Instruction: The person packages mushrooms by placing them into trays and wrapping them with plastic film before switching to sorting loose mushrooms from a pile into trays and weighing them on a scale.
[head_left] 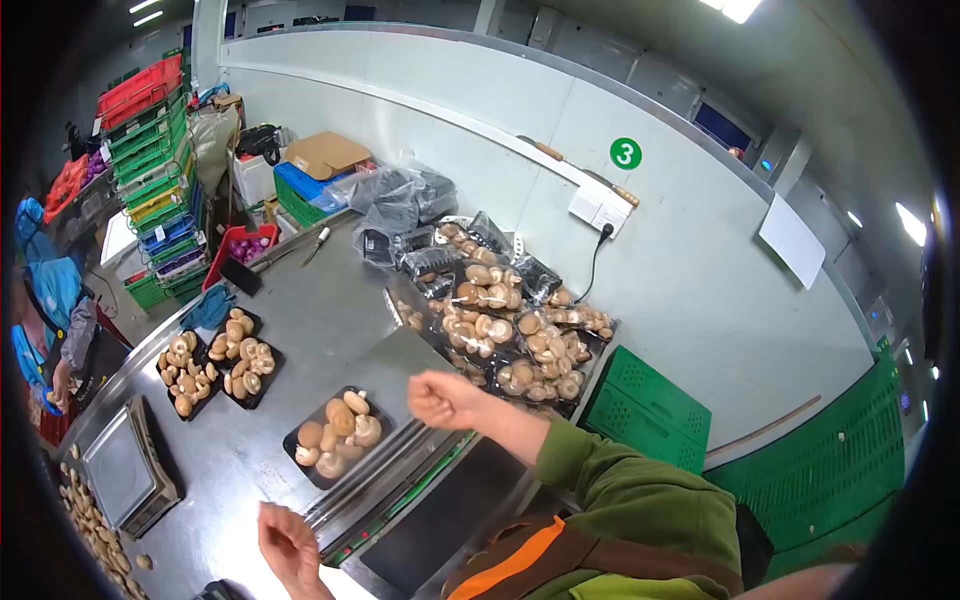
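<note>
Bright, cool white light comes from ceiling lamps (910,225) near 3 o'clock, at 1 and between 10 and 11. It spreads evenly over the pale wall (700,200). The steel worktable (340,290) carries a blown-out glare between 7 and 8 o'clock, and the plastic film on the mushroom packs (490,320) glints near the centre. Shadows look soft. Wide-angle distortion bows the wall's top edge at 12 o'clock, dark vignetting rings the view, and the background softens towards 9 o'clock, while central detail is fairly crisp.
</note>
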